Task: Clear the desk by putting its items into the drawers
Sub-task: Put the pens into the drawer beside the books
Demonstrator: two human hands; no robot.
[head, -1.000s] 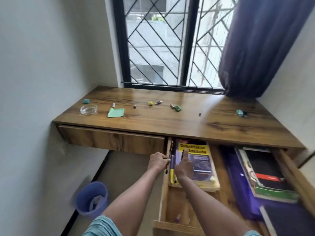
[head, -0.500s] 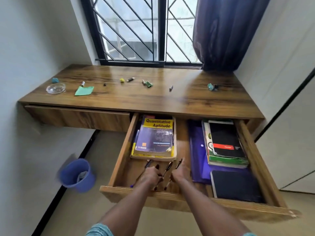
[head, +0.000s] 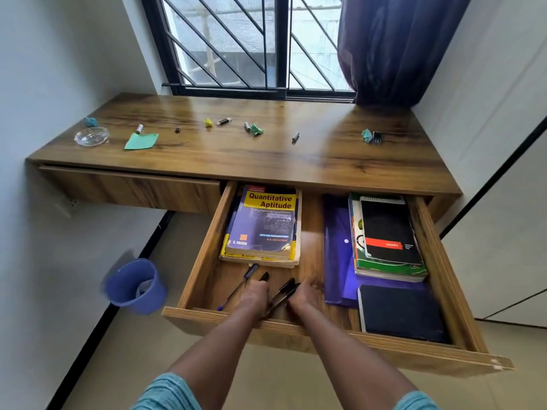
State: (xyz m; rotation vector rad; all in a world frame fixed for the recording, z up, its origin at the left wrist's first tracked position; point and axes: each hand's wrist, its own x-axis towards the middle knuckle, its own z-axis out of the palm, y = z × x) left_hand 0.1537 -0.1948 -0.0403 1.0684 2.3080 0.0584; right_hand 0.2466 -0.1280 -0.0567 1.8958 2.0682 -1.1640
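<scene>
The right drawer [head: 207, 250] under the wooden desk [head: 236, 155] is pulled out. Both my hands reach into its front part. My left hand [head: 255, 294] grips a black pen [head: 264, 276] whose cap sticks out past the knuckles. My right hand [head: 304, 295] has its fingers curled down and holds two black pens [head: 288, 287] along its thumb side. A blue pen [head: 236, 288] lies loose on the drawer floor to the left. On the desk lie a glass dish [head: 91, 136], a green note [head: 141, 141], a USB stick [head: 224, 122], crumpled green paper [head: 256, 129] and a binder clip [head: 376, 138].
Inside the drawer are the Quantitative Aptitude book [head: 266, 223], a purple folder [head: 336, 247], a notebook stack [head: 387, 238] and a black notebook [head: 399, 312]. The left drawer [head: 133, 187] is closed. A blue bin [head: 134, 287] stands on the floor at the left.
My view dropped and the drawer came fully into sight. Both hands moved from the drawer's left edge down into its front part with the pens; one blue pen now lies loose.
</scene>
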